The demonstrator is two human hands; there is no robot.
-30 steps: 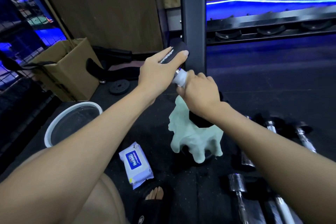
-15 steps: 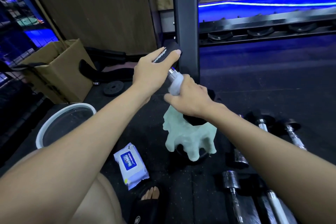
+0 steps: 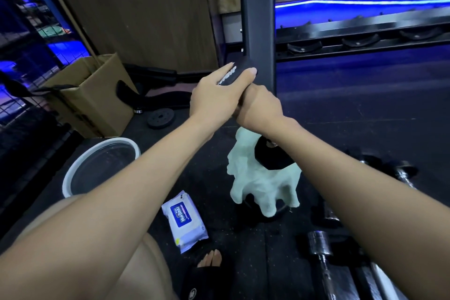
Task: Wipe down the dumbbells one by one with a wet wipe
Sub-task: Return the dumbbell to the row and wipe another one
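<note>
Head view, looking down: I hold one dumbbell [image 3: 274, 158] up on end above the rubber floor [image 3: 353, 114], just in front of the dark rack post [image 3: 258, 19]. My left hand [image 3: 214, 97] curls over its upper black head, thumb on one side and fingers on the other. My right hand [image 3: 258, 107] sits directly below, touching the left, wrapped round the handle with the pale green wet wipe [image 3: 263, 187] clamped under the fingers; the loose wipe hangs down past the dumbbell's lower black head. Below the wipe, on the floor, a dark round plate is partly hidden. Left of the hanging wipe lies a pack of wipes [image 3: 185, 221] with a blue label, and farther left a white-rimmed basin [image 3: 73, 175]. Beyond the basin stands an open cardboard box [image 3: 97, 95]. Right of the wipe, more dumbbells [image 3: 321, 248] with chrome handles lie on the floor. My toes [image 3: 210, 259] show just below the pack.
</note>
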